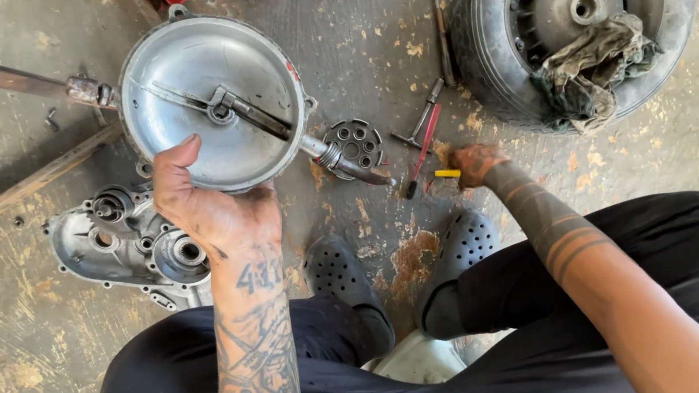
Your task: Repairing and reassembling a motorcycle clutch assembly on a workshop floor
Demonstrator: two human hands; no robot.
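Silver-grey round metal cover with a long lever arm bolted across its inside [209, 98] is tipped up off the concrete floor [13, 353], gripped at its lower rim by the left hand [199, 202], fingers curled over the edge. Right hand [474, 163] is down on the floor by the tools, closed round a small yellow-handled tool [447, 173]; grip looks narrow, the fingertips are hidden. Red-handled screwdriver [422, 150] and grey T-shaped wrench [420, 117] lie just beside it.

Progress, judged: strip-down looks well along. Cover is already off, the grey cast aluminium engine casing [129, 246] lies open with bearings showing, and the small black perforated metal disc [353, 141] sits loose. Small tyre and hub with a dirty rag [576, 17] is set aside. Lever is not yet off the cover.
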